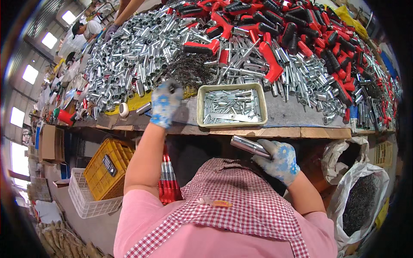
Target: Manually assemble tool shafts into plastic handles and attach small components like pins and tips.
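The person's left hand [165, 103], in a grey glove with blue flower print, reaches forward over the workbench [284, 115] to the edge of a dark tangle of wire springs [189, 71]; its fingers are curled closed at that pile, pinching what looks like a small dark piece, though the piece itself is too small to identify. The right hand [278, 160], gloved the same way, is held low near the body, below the bench's front edge, and is closed firmly around a shiny metal tube [249, 146] that juts out toward the left. A shallow beige tray [200, 112] holding small metal parts sits on the bench between the two hands. Behind it lie a wide heap of short silver tubes [133, 56] and, farther right, a heap of red and black handles [301, 34]. Under the bench, on the left, stand a yellow crate [101, 155] and a white basket [84, 202]. On the right, an open white sack [365, 202] holds dark springs. The person wears a pink shirt and a red checked apron [241, 202]. Another person's arm [124, 13] reaches onto the bench at the far end.
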A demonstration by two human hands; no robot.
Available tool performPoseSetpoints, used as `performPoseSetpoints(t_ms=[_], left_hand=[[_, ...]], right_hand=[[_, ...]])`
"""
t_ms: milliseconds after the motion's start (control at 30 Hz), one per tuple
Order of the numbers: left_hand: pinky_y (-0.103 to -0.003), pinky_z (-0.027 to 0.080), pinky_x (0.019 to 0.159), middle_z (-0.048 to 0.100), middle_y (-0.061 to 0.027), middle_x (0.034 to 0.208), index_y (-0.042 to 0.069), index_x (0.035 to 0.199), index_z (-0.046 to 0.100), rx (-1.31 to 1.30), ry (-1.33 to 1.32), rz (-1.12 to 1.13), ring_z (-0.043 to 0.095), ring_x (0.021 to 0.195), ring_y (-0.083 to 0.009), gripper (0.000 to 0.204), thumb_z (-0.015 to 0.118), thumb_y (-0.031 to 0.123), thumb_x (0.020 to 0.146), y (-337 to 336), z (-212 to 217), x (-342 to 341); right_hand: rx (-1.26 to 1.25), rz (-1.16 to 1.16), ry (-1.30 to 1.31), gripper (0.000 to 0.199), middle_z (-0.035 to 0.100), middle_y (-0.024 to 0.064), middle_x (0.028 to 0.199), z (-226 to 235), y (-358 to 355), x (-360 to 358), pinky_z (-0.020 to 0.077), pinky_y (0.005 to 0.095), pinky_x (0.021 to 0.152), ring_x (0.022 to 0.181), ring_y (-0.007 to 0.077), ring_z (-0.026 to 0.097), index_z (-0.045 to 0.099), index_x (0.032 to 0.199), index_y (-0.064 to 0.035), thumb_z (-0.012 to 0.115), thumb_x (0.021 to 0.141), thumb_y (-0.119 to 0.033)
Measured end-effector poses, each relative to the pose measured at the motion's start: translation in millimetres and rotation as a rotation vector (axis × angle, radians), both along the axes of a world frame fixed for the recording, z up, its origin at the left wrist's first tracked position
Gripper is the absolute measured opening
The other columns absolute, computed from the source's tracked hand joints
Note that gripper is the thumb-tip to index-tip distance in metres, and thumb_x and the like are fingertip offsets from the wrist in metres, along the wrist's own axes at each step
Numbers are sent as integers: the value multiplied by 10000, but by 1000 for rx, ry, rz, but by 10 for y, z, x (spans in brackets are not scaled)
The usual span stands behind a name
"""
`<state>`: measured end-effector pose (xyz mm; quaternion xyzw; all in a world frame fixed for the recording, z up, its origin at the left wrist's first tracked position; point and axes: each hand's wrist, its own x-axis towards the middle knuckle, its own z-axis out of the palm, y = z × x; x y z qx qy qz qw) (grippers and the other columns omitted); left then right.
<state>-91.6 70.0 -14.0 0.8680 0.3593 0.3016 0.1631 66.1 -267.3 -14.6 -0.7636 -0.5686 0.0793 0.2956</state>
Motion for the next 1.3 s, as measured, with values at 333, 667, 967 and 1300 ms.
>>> performPoseSetpoints(t_ms=[333, 667, 967, 1300], left_hand=[[-273, 513, 569, 635, -74, 751, -47, 1005, 638, -1000, -360, -6, 613, 625, -146, 196, 629, 73, 850, 177, -207, -546], [-406, 502, 794, 663, -187, 926, 46, 923, 703, -69, 220, -86, 640, 885, -336, 144, 646, 123, 814, -41, -409, -408], [-407, 503, 817, 665, -163, 992, 19, 1020, 668, 317, 155, -90, 636, 909, -327, 258, 690, 109, 779, -223, -263, -279], [-418, 541, 754, 678, -229, 897, -22, 1000, 641, 126, 601, -253, 679, 845, -332, 263, 581, 134, 797, -724, -220, 752]], right_hand=[[36, 33, 17, 394, 677, 159, 784, -9, 75, -29, 531, 405, 612, 689, 333, 665, 663, 1006, -69, 774, 697, -287], [-17, 3, 29, 413, 667, 182, 771, 55, 63, -27, 516, 398, 604, 692, 344, 661, 673, 1006, -50, 799, 665, -246], [17, 11, 38, 394, 672, 173, 787, 52, 77, -31, 523, 399, 608, 698, 338, 663, 671, 1002, -65, 787, 682, -263], [23, 108, 5, 418, 676, 159, 782, 67, 201, -182, 528, 397, 607, 684, 328, 663, 667, 1015, -66, 781, 699, -316]])
